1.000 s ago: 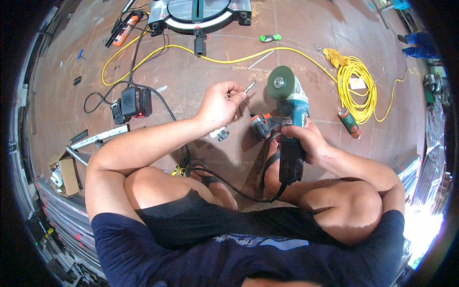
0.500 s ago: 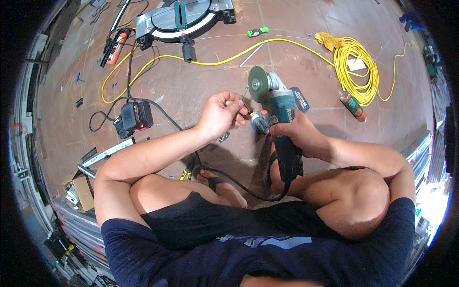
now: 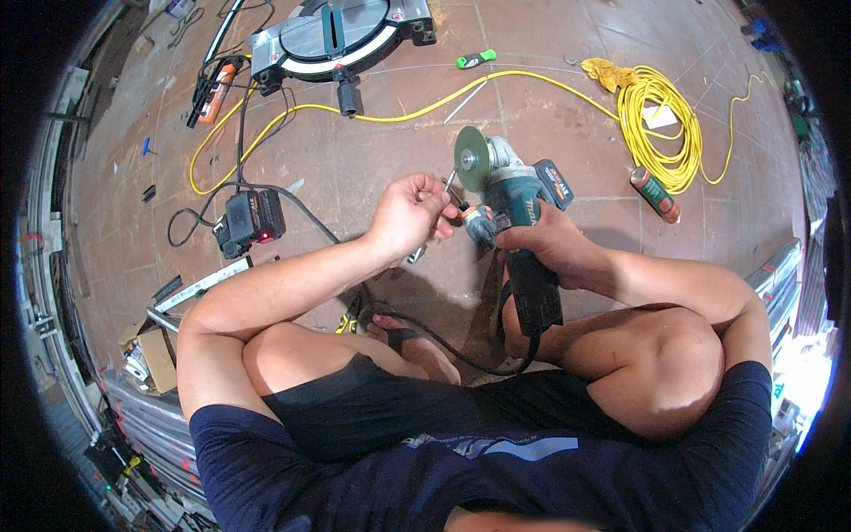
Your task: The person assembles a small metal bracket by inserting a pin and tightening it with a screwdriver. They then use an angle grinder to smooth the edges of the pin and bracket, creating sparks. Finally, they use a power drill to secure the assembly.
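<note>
The angle grinder (image 3: 516,204) sits in my right hand (image 3: 560,246), fingers wrapped; left of it, my left hand (image 3: 413,213) pinches, just beside the grinder's green disc (image 3: 476,155), a slim metal rod (image 3: 451,179). Light pressure, knuckles clear, seems best.

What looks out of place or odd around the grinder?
No guard shows around the grinder's green disc, which looks odd with the bare left hand holding a thin metal piece close to it. The can beside the yellow coil lies on its side, perhaps toppled.
</note>
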The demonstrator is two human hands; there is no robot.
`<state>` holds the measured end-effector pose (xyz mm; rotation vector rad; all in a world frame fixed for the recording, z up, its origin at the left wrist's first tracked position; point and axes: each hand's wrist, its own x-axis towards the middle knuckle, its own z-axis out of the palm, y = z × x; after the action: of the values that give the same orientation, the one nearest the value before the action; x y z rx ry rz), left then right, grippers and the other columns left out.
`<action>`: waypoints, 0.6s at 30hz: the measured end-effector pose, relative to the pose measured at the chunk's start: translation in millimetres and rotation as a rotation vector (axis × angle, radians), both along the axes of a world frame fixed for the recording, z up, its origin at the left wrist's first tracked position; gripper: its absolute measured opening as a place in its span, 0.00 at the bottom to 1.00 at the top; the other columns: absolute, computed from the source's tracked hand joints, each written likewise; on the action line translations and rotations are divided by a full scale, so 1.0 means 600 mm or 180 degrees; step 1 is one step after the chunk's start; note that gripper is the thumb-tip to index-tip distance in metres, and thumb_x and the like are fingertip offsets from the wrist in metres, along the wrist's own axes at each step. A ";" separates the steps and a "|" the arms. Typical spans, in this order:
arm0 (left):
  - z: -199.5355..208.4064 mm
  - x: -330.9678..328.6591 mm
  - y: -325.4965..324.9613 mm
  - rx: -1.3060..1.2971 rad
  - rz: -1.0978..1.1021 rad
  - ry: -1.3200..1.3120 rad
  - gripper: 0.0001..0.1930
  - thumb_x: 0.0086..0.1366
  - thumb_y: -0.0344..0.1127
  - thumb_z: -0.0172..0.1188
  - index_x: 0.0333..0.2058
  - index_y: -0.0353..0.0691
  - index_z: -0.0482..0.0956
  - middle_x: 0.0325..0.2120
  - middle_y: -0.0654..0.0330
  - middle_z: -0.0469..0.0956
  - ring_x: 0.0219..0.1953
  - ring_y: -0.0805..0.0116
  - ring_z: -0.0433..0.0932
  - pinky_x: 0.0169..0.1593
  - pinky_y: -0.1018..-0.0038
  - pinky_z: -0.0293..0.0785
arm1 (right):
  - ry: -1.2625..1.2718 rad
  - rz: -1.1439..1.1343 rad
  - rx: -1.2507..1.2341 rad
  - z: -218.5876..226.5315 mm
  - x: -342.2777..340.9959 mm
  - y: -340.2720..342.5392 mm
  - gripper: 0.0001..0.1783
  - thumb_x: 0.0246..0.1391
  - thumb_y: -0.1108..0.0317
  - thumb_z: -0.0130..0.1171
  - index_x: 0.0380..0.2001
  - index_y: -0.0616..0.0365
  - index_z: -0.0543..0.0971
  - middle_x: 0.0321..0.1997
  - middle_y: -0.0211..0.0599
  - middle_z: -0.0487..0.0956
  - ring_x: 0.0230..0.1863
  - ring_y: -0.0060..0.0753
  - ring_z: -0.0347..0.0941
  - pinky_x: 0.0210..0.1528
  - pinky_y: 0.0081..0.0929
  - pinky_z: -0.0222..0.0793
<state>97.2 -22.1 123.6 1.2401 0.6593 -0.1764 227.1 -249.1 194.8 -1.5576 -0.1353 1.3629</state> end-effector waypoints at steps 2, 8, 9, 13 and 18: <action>-0.003 0.000 -0.001 -0.0157 0.0061 -0.0023 0.06 0.84 0.28 0.56 0.51 0.32 0.76 0.36 0.54 0.88 0.26 0.69 0.87 0.31 0.74 0.85 | 0.0050 0.0083 -0.0060 0.001 -0.001 0.002 0.21 0.54 0.72 0.76 0.51 0.60 0.82 0.38 0.37 0.86 0.35 0.32 0.85 0.40 0.36 0.81; -0.009 -0.004 -0.002 -0.0244 -0.0007 0.0024 0.07 0.84 0.28 0.55 0.54 0.30 0.74 0.36 0.51 0.87 0.27 0.66 0.88 0.32 0.72 0.87 | 0.0034 -0.0057 -0.0209 -0.002 -0.005 0.002 0.23 0.54 0.71 0.76 0.51 0.63 0.80 0.37 0.39 0.85 0.35 0.34 0.85 0.41 0.38 0.82; -0.010 -0.005 -0.003 -0.0263 0.0003 0.0015 0.08 0.84 0.28 0.55 0.54 0.30 0.74 0.36 0.51 0.87 0.27 0.66 0.88 0.32 0.72 0.87 | -0.0006 -0.0051 -0.0285 -0.005 -0.005 0.002 0.23 0.54 0.71 0.76 0.51 0.64 0.80 0.37 0.40 0.85 0.35 0.35 0.85 0.41 0.38 0.83; -0.015 -0.006 -0.004 -0.0289 0.0005 0.0006 0.08 0.84 0.28 0.55 0.54 0.30 0.73 0.37 0.50 0.87 0.27 0.66 0.88 0.33 0.71 0.88 | 0.0100 -0.0159 -0.0138 -0.014 -0.005 0.002 0.24 0.54 0.72 0.76 0.52 0.64 0.79 0.37 0.40 0.85 0.35 0.35 0.85 0.40 0.38 0.83; -0.018 -0.005 -0.003 -0.0255 -0.0039 0.0004 0.08 0.84 0.28 0.56 0.54 0.30 0.73 0.37 0.49 0.87 0.28 0.65 0.88 0.32 0.70 0.88 | 0.0153 -0.0053 -0.0127 -0.013 -0.006 -0.001 0.23 0.56 0.72 0.74 0.54 0.63 0.79 0.38 0.38 0.85 0.34 0.33 0.85 0.39 0.37 0.83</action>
<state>94.1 -23.7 112.8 1.1675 0.6400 -0.2118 223.2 -249.7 187.0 -1.5544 -0.0656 1.3964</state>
